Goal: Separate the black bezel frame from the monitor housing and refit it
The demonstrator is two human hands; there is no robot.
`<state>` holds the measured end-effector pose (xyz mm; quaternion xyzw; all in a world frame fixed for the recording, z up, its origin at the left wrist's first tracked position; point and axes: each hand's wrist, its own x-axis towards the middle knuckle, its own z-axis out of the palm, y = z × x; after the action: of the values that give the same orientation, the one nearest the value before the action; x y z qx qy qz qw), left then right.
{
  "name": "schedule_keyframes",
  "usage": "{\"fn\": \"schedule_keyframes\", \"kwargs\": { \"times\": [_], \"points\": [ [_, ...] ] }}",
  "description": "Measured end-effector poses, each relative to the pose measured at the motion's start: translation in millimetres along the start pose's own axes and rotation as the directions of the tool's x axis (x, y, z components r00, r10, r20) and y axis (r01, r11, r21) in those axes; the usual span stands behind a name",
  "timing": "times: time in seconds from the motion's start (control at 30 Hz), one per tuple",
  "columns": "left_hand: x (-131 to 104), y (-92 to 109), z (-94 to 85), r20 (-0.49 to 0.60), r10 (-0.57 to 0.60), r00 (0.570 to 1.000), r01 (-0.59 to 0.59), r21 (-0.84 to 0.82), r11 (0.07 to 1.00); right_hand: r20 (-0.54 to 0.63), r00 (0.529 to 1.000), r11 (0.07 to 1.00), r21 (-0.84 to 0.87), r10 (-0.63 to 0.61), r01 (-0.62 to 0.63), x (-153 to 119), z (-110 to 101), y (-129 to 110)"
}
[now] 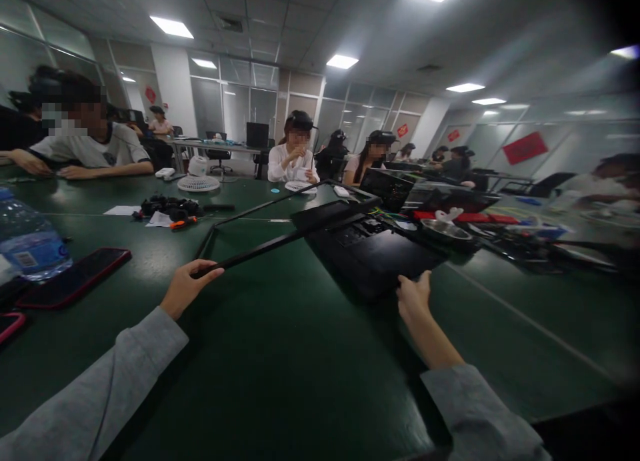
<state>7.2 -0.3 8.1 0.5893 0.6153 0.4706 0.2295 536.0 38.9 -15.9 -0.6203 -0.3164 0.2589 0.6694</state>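
On the green worktop (300, 354), centre: black laptop (370, 251), dismantled, base lying flat with internals exposed. Thin black screen frame (280, 237) is lifted off at an angle. Left hand (187, 287) pinches the frame's near corner; right hand (414, 297) rests on the base's front edge, fingers curled, grip unclear. Hands well apart. Internals too dark to make out; right side blurred.

1 head-worn view — looks forward and down; near the green table (280, 354).
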Motion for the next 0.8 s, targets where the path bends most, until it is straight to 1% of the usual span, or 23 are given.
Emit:
{"fn": "schedule_keyframes", "kwargs": {
  "times": [0.07, 0.1, 0.2, 0.23, 0.27, 0.33, 0.37, 0.4, 0.43, 0.47, 0.53, 0.57, 0.6, 0.63, 0.67, 0.73, 0.77, 0.8],
  "points": [
    [0.8, -1.4, -0.5, -0.013, -0.003, 1.000, 0.003, 0.001, 1.000, 0.009, 0.995, 0.994, 0.044, 0.098, -0.098, -7.0, 10.6, -4.3],
    [1.3, -2.1, -0.6, -0.016, -0.003, 1.000, 0.003, 0.003, 1.000, 0.044, 0.990, 0.988, 0.063, 0.136, -0.138, -9.8, 16.1, -6.8],
    [2.5, -3.3, -0.8, -0.014, 0.026, 1.000, -0.026, 0.017, 1.000, 0.232, 0.956, 0.970, 0.122, 0.178, -0.210, -13.4, 31.8, -14.3],
    [2.5, -3.5, -0.9, -0.017, 0.044, 0.999, -0.043, 0.027, 0.999, 0.314, 0.933, 0.966, 0.130, 0.176, -0.226, -12.6, 36.4, -16.4],
    [2.5, -3.5, -1.1, -0.023, 0.061, 0.998, -0.060, 0.041, 0.997, 0.405, 0.898, 0.963, 0.126, 0.171, -0.240, -10.9, 40.6, -17.8],
    [1.9, -3.5, -1.7, -0.037, 0.092, 0.995, -0.089, 0.076, 0.993, 0.579, 0.799, 0.964, 0.078, 0.163, -0.253, -4.7, 48.1, -18.1],
    [1.6, -3.5, -1.9, -0.046, 0.111, 0.993, -0.106, 0.094, 0.990, 0.642, 0.750, 0.970, 0.039, 0.160, -0.240, -0.5, 51.4, -16.8],
    [1.2, -3.4, -2.2, -0.052, 0.131, 0.990, -0.124, 0.112, 0.986, 0.676, 0.721, 0.979, 0.000, 0.151, -0.205, 4.1, 54.4, -14.8],
    [0.7, -3.3, -2.3, -0.059, 0.151, 0.987, -0.143, 0.128, 0.981, 0.673, 0.728, 0.989, -0.028, 0.128, -0.147, 9.0, 57.1, -12.3],
    [0.2, -3.0, -2.3, -0.066, 0.172, 0.983, -0.162, 0.143, 0.976, 0.632, 0.770, 0.997, -0.045, 0.082, -0.070, 13.7, 59.1, -10.1],
    [-0.9, -2.1, -1.8, -0.070, 0.208, 0.976, -0.194, 0.169, 0.966, 0.481, 0.875, 0.995, -0.054, -0.052, 0.089, 21.5, 60.4, -8.1],
    [-1.5, -1.6, -1.3, -0.067, 0.221, 0.973, -0.206, 0.180, 0.962, 0.407, 0.907, 0.990, -0.044, -0.107, 0.137, 23.9, 59.2, -9.3],
    [-2.2, -1.0, -0.6, -0.061, 0.233, 0.971, -0.218, 0.189, 0.958, 0.368, 0.920, 0.989, -0.019, -0.132, 0.150, 25.0, 57.0, -12.3],
    [-2.9, -0.5, 0.1, -0.052, 0.246, 0.968, -0.231, 0.197, 0.953, 0.377, 0.918, 0.992, 0.023, -0.126, 0.127, 24.7, 53.8, -17.0],
    [-3.6, -0.1, 0.9, -0.040, 0.262, 0.964, -0.249, 0.203, 0.947, 0.430, 0.898, 0.995, 0.070, -0.095, 0.071, 23.0, 50.0, -22.9],
    [-4.6, 0.0, 2.2, -0.011, 0.304, 0.953, -0.294, 0.213, 0.932, 0.558, 0.829, 0.990, 0.132, -0.030, -0.053, 17.4, 42.3, -35.9],
    [-4.9, -0.1, 2.3, 0.001, 0.326, 0.945, -0.318, 0.219, 0.922, 0.599, 0.800, 0.987, 0.134, -0.014, -0.083, 14.5, 39.1, -41.6],
    [-5.1, -0.3, 2.0, 0.013, 0.346, 0.938, -0.340, 0.225, 0.913, 0.621, 0.784, 0.988, 0.125, -0.008, -0.088, 12.1, 36.6, -45.9]
  ]
}}
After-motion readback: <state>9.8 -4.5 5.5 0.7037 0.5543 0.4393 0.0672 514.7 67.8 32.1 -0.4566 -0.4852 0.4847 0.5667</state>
